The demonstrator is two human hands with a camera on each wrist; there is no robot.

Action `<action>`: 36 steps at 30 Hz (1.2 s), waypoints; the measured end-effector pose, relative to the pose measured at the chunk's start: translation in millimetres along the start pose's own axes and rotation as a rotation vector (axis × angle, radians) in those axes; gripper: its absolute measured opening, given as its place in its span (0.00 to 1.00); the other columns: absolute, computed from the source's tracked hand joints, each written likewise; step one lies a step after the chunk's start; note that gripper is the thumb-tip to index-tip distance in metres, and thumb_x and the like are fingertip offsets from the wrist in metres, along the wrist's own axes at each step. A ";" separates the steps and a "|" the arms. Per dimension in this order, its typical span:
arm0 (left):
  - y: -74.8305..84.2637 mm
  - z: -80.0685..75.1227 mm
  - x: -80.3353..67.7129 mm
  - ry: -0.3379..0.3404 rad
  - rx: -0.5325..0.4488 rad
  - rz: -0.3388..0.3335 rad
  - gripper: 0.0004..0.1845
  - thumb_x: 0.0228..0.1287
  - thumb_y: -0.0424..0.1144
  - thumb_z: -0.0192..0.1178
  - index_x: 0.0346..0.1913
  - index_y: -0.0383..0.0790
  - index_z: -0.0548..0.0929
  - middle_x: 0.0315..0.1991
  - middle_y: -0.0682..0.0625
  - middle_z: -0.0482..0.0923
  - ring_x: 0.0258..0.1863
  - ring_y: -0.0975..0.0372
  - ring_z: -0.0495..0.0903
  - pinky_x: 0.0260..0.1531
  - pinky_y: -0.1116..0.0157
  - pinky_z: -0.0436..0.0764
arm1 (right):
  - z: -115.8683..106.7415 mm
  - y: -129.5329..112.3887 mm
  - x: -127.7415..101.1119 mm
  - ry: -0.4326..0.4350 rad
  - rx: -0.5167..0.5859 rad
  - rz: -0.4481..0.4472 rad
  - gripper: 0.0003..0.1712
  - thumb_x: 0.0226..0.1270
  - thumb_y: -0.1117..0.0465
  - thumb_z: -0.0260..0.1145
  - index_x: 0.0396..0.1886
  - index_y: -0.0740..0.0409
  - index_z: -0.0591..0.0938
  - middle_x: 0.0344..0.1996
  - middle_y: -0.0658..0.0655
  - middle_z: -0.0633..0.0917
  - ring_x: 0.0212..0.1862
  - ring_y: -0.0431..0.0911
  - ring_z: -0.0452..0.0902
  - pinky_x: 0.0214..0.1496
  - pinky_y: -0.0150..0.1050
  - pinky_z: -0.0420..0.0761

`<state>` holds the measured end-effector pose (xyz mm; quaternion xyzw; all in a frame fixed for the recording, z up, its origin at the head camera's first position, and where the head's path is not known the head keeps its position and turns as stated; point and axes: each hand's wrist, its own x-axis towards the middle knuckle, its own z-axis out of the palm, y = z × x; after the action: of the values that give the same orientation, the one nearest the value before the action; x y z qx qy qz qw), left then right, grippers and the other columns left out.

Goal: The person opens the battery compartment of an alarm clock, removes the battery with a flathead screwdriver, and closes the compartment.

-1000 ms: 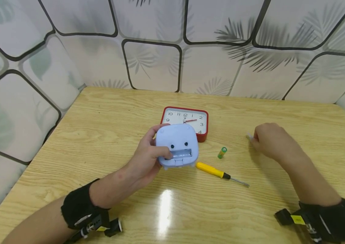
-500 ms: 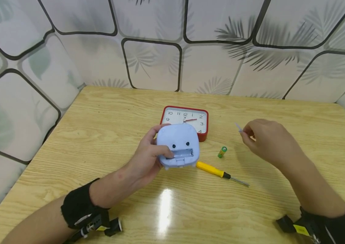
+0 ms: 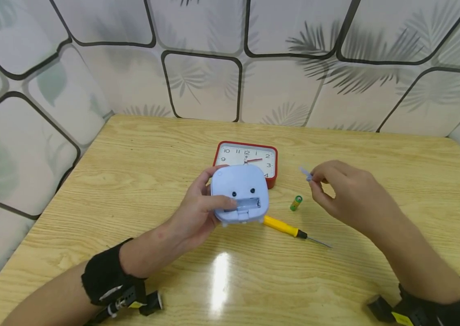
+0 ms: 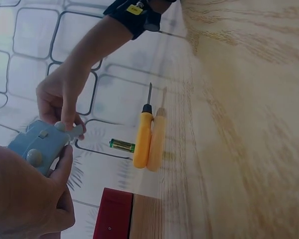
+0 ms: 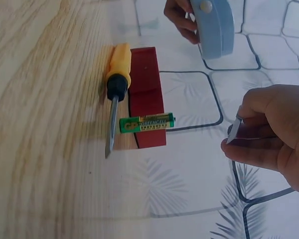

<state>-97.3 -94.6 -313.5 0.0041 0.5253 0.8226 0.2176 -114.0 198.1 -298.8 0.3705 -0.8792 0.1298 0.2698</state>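
Left hand (image 3: 195, 213) fingers clamped the blue clock (image 3: 239, 194) back-up, battery bay open; screwdriver (image 3: 284, 227) lay on the surface just right of them. Right hand (image 3: 345, 192) fingers pinched the small cover (image 3: 305, 172) edge-on, could slip. Battery (image 3: 296, 203) beneath them could roll; red clock (image 3: 249, 159) sat beyond.

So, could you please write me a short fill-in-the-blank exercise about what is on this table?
1. The left hand holds a light blue clock with its ____ compartment open.
2. The screwdriver on the table has a ____ handle.
3. The right hand pinches a small cover above the green ____.
4. The clock lying flat has a ____ frame.

Missing words: battery; yellow; battery; red
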 end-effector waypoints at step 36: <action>-2.8 6.8 -5.2 -0.060 0.012 -0.063 0.31 0.61 0.27 0.47 0.69 0.44 0.57 0.66 0.41 0.66 0.49 0.57 0.79 0.39 0.66 0.81 | 2.8 -57.9 15.8 0.165 0.206 -0.370 0.13 0.75 0.64 0.52 0.33 0.65 0.79 0.38 0.57 0.83 0.38 0.46 0.81 0.40 0.33 0.83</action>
<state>-90.0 -89.6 -311.7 0.0137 0.5235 0.8116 0.2589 -82.4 147.7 -290.4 0.5390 -0.7533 0.1973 0.3209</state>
